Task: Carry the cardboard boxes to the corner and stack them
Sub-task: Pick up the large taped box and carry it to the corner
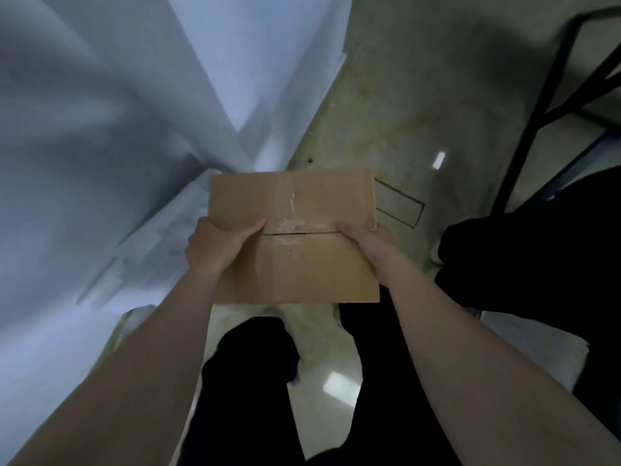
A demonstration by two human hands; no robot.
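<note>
Flat brown rectangular cardboard box (292,237), taped along its top seam, is held between both hands above the pale floor (420,95). Left hand (218,245) grips its left edge, right hand (366,245) its right edge, thumbs on top.

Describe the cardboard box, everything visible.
The cardboard box is plain brown, its top flaps shut along a centre seam with worn clear tape over and across it. It is held level in the air above the pale floor, near a white wall. The left hand and right hand grip opposite sides, thumbs on top by the seam. Nothing else touches it.
</note>
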